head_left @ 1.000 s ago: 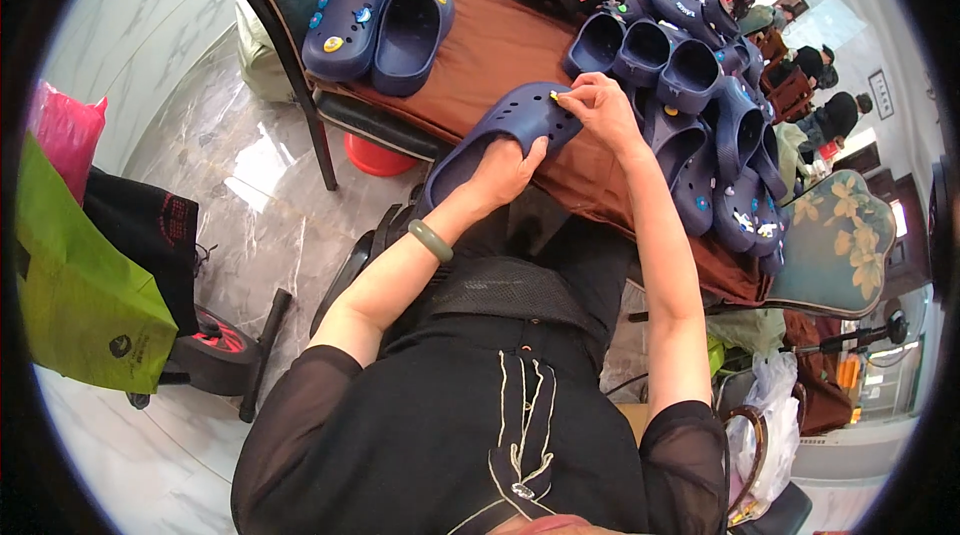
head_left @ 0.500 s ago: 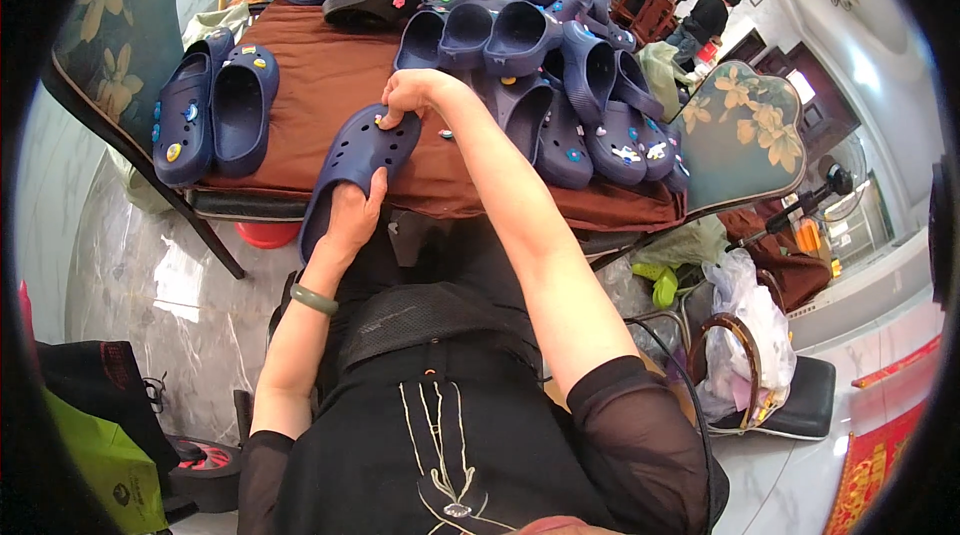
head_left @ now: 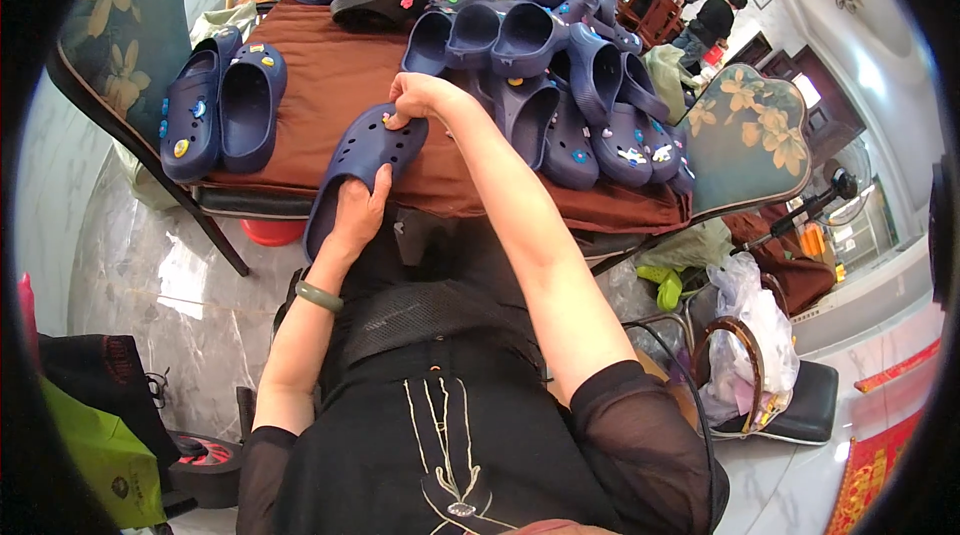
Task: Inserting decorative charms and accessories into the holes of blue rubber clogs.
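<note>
A navy clog point(head_left: 362, 143) with round vent holes is held tilted above my lap, at the near edge of the cloth. My left hand point(head_left: 360, 210) reaches into its opening, fingers hidden inside and thumb against the outside, gripping it. At the toe, my right hand point(head_left: 418, 98) pinches a small shoe charm point(head_left: 387, 120), yellowish and pink, against one of the holes. Left of this stands a pair of navy clogs with charms, a left one point(head_left: 192, 125) and a right one point(head_left: 250, 113).
Several navy clogs point(head_left: 528, 35) crowd the brown cloth point(head_left: 310, 55), many with charms. A black clog point(head_left: 388, 3) lies among them. Floral chair backs point(head_left: 750, 125) flank the surface. A bag-laden stool point(head_left: 815, 400) stands at right, a green bag point(head_left: 95, 455) at lower left. People point(head_left: 712, 20) sit far off.
The whole view has shifted slightly. Both hands keep their places on the clog, the right still pinching at the toe.
</note>
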Demonstrator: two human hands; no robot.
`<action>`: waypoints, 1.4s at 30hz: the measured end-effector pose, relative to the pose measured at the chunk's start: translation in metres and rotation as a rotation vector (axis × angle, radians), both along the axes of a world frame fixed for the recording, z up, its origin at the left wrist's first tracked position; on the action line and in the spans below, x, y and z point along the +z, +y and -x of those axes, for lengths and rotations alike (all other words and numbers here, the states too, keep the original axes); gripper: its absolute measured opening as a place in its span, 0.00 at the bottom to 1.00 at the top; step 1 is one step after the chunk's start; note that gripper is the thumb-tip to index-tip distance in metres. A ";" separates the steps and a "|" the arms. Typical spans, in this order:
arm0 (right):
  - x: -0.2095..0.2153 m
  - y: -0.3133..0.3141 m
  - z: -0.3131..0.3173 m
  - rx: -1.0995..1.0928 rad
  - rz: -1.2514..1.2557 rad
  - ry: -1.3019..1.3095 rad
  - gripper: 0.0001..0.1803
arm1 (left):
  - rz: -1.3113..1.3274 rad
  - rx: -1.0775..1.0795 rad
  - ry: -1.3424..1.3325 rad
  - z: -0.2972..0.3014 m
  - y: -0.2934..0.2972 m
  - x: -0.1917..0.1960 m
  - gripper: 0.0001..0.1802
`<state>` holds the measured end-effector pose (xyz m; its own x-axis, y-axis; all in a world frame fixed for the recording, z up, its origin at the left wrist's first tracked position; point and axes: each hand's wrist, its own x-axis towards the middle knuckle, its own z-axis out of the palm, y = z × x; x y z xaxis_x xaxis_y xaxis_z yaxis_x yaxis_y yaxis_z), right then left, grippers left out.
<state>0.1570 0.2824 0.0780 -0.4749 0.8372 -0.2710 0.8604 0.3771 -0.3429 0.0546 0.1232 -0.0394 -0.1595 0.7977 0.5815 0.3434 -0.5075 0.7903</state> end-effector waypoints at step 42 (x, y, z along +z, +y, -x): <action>-0.116 -0.032 -0.098 -0.025 -0.909 0.409 0.14 | -0.010 0.135 0.003 -0.033 0.002 0.010 0.19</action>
